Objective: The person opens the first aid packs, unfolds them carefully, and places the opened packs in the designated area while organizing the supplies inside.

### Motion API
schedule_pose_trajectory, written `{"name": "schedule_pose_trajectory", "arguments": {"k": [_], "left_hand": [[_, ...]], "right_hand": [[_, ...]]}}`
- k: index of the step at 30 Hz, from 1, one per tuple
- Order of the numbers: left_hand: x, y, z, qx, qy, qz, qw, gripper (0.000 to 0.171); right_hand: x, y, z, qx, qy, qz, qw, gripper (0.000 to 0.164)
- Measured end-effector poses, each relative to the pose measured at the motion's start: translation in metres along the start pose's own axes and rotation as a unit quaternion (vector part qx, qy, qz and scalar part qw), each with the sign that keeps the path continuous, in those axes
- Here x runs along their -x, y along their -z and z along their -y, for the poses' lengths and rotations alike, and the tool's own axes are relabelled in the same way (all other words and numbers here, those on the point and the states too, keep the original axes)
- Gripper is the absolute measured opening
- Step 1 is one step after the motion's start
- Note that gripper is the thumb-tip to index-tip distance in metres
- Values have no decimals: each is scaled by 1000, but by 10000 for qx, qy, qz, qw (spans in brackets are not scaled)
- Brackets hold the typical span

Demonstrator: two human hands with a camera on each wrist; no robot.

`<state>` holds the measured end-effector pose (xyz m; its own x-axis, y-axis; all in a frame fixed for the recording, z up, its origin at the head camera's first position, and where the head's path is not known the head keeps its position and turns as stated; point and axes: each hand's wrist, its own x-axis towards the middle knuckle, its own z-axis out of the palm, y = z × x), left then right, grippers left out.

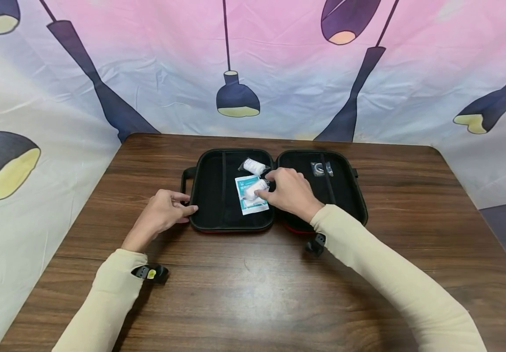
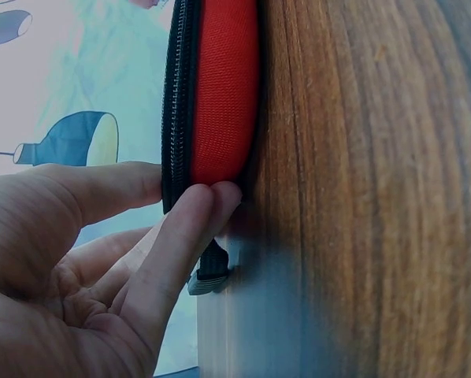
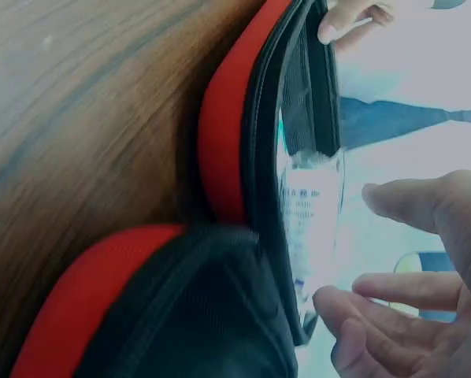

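Observation:
A zippered case (image 1: 209, 195), black inside and red outside, lies unfolded on the table. My left hand (image 1: 165, 212) pinches its left edge beside the handle, thumb on the rim and fingers against the red side (image 2: 226, 94). In the left half, a white wrapped roll (image 1: 254, 189) rests on a blue-and-white packet (image 1: 253, 208). Another wrapped white roll (image 1: 254, 166) lies just behind them. Over the packet hovers my right hand (image 1: 294, 193), its thumb and fingers spread at the near roll. In the right wrist view, a gap shows between thumb and fingertips (image 3: 326, 299).
The right half of the case holds a small clear bag (image 1: 321, 169) tucked by a dark elastic strap (image 1: 326, 183). A black handle (image 1: 187, 178) sticks out at the left. Behind the brown wooden table (image 1: 244, 283) hangs a cloth printed with lamps (image 1: 238, 95).

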<state>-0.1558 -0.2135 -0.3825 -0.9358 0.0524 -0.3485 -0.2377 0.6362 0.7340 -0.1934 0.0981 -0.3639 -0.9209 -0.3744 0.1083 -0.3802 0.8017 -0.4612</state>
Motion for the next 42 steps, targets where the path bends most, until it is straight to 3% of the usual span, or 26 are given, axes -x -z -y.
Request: {"name": "schedule_pose_trajectory", "arguments": {"k": [5, 10, 13, 19, 24, 34, 42], "left_hand": [[0, 0, 0, 38, 11, 0, 10000, 57], [-1, 0, 1, 73, -4, -9, 10000, 56], [0, 0, 0, 83, -50, 6, 10000, 56], [-1, 1, 1, 70, -66, 9, 10000, 56], [-2, 0, 2, 47, -69, -3, 10000, 56], [-2, 0, 4, 67, -23, -5, 10000, 56], [-2, 0, 4, 39, -49, 7, 10000, 56]], "right_hand": [[-8, -8, 8, 422, -194, -75, 9989, 48], [-14, -14, 8, 482, -381, 19, 9981, 50], [-15, -15, 6, 431, -322, 112, 9985, 54], [-13, -15, 3, 352, -145, 318, 9988, 37], [-12, -14, 2, 428, -36, 442, 9981, 45], [-13, -15, 2, 116, 50, 638, 9979, 33], [-11, -19, 2, 121, 72, 567, 9983, 45]]}}
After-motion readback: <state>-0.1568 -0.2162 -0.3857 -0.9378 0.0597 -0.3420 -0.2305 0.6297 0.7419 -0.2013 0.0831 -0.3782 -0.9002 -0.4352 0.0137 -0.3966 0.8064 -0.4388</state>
